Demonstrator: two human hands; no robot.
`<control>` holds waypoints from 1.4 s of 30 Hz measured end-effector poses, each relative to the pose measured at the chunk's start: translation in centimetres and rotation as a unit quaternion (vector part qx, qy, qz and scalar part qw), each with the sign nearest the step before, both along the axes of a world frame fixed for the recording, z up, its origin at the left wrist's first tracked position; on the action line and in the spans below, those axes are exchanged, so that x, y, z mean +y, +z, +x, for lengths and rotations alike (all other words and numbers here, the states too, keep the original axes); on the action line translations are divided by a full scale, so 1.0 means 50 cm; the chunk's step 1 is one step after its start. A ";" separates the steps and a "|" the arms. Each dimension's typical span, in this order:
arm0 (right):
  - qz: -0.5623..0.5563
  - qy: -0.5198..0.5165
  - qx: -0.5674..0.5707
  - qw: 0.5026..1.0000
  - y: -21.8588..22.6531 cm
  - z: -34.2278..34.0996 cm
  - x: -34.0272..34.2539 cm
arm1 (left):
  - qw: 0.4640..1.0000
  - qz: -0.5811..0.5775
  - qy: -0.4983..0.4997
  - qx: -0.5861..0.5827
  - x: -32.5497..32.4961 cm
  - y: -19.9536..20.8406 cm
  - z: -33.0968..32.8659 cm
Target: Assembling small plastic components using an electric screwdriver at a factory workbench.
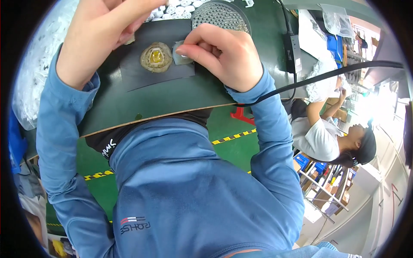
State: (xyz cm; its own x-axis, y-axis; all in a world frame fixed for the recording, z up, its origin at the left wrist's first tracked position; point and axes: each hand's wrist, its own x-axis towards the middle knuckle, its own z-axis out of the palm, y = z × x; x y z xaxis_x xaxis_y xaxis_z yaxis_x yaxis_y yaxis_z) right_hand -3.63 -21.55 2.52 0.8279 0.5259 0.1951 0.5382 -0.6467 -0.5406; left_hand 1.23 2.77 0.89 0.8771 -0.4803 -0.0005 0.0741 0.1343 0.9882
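Green tabletop (159, 97); left hand (97, 30) cut off above, fingers untellable; right hand (234, 58): fingers (195, 53) together at pale patch (183, 60), pinch hidden.

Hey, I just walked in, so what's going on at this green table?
Someone in blue sleeves is working bare-handed at a green table. Their right hand has thumb and finger brought together over a small pale pad; whether it grips anything is hard to tell. Beside the pad, on a black mat, a round tan holder bears a white part with a yellow middle. The left hand is raised, partly out of frame. White pieces lie beyond.
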 end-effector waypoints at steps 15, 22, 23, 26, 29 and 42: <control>0.172 -0.026 -0.018 0.985 0.021 -0.005 -0.004 | 0.994 0.094 -0.064 0.005 0.001 0.021 0.002; 0.128 -0.018 0.034 0.991 -0.001 -0.005 -0.014 | 0.998 0.055 0.016 -0.001 -0.030 0.086 -0.018; 0.122 -0.013 0.037 0.992 -0.002 -0.004 -0.011 | 0.998 0.059 0.017 0.000 -0.029 0.086 -0.018; 0.103 -0.004 0.033 0.994 -0.007 -0.004 -0.009 | 0.997 0.069 0.020 -0.001 -0.031 0.085 -0.018; 0.082 0.000 0.034 0.996 -0.010 -0.006 -0.011 | 0.997 0.079 0.023 -0.002 -0.033 0.084 -0.017; 0.412 -0.126 -0.342 0.835 0.072 0.117 -0.035 | 0.914 0.095 -0.066 -0.389 -0.037 0.019 -0.017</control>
